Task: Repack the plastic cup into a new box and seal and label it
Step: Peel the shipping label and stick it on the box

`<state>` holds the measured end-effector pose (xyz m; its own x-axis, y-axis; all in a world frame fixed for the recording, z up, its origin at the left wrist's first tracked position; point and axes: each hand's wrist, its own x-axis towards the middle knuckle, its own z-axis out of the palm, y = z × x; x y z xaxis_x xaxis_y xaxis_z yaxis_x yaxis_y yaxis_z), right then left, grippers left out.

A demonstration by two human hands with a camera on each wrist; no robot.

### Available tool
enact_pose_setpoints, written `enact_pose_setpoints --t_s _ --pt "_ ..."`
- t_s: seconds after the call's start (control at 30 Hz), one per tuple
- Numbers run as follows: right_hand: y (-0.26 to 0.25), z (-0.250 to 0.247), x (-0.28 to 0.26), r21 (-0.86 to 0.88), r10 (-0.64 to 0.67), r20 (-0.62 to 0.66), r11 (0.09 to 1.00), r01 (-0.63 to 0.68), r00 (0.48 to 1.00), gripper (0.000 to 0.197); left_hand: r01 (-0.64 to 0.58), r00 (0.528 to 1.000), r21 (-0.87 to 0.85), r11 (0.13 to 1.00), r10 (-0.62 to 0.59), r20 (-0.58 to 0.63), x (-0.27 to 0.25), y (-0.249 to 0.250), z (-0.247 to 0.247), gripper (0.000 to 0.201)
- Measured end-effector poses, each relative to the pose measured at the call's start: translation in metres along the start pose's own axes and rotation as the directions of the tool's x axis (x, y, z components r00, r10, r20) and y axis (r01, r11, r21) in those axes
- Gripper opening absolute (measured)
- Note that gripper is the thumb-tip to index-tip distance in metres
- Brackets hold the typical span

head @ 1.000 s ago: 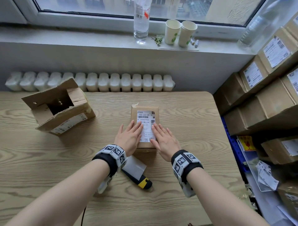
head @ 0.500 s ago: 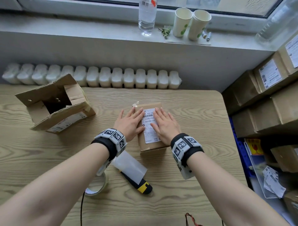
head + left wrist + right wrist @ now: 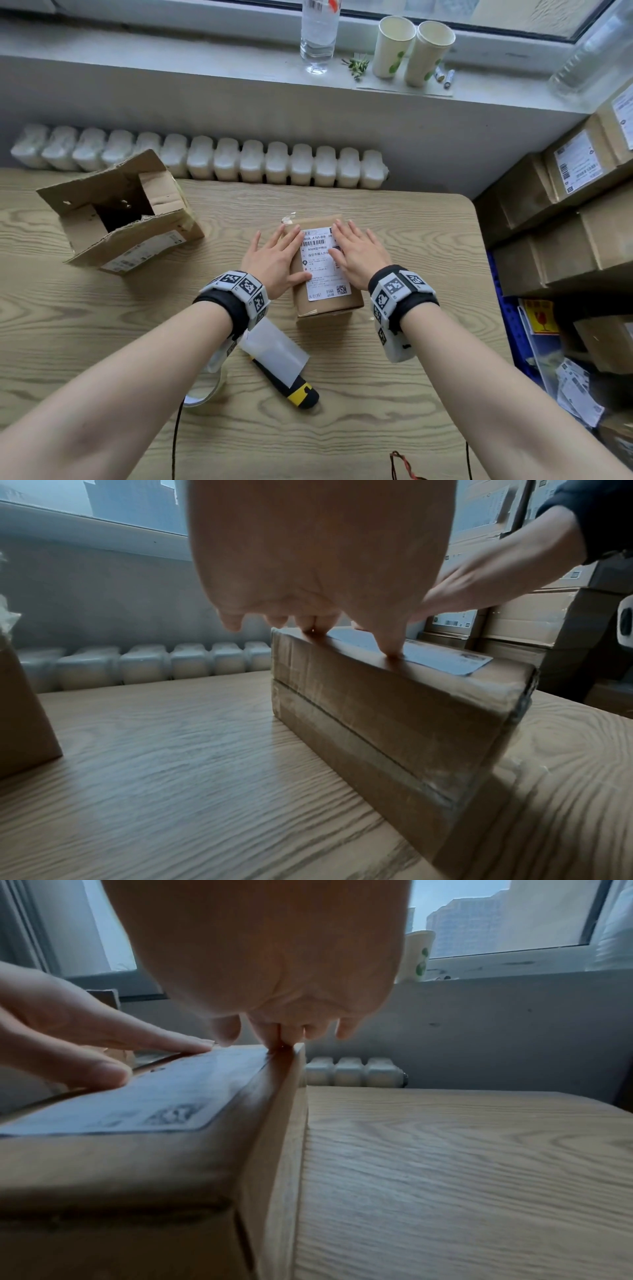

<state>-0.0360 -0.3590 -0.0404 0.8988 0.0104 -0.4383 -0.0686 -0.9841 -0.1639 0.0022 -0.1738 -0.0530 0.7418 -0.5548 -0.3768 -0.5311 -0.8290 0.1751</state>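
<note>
Cardboard box (image 3: 327, 301) carries its label (image 3: 323, 265), both hands (image 3: 274, 260) flat, fingers straight. Best press outward to the label's edges.

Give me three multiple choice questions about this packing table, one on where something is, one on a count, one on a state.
1. Where is the torn open box?
A. left of the sealed box
B. on the windowsill
C. on the stacked parcels

2. How many paper cups stand on the windowsill?
A. one
B. two
C. four

3. What are the left hand and right hand doing?
A. gripping the knife
B. hanging idle
C. pressing flat on the label

Answers: 1 A, it lies far left on the table. 2 B, a pair stands beside the bottle. 3 C, straight fingers lie along both label edges.
</note>
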Motion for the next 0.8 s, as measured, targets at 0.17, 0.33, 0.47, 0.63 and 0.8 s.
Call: enact_pose_setpoints --t_s 0.17,0.33,0.47,0.63,0.8 --pt "0.002 -0.005 0.001 -0.022 0.007 0.017 1.000 -0.007 1.000 0.056 0.052 0.998 -0.004 0.999 -0.052 0.043 0.001 -0.001 -0.008 0.093" --pt "-0.019 -0.001 0.006 -0.062 -0.146 0.058 0.987 0.149 0.988 0.056 0.044 0.997 -0.001 0.999 -0.043 0.067 0.002 -0.001 -0.010 0.091" --pt "-0.008 0.000 0.003 -0.028 -0.103 0.049 0.994 0.105 0.993 0.055 0.004 0.999 0.049 0.999 -0.006 0.041 -0.003 0.003 -0.004 0.081" --pt "0.003 0.006 -0.008 0.006 -0.061 0.031 0.998 0.061 0.998 0.056 -0.107 0.994 0.064 0.992 0.104 0.042 -0.024 0.011 0.007 0.073" --pt "-0.014 0.014 -0.019 0.000 -0.138 0.052 0.990 0.138 0.989 0.054 -0.198 0.980 0.104 0.975 0.194 0.045 -0.045 0.021 0.021 0.073"
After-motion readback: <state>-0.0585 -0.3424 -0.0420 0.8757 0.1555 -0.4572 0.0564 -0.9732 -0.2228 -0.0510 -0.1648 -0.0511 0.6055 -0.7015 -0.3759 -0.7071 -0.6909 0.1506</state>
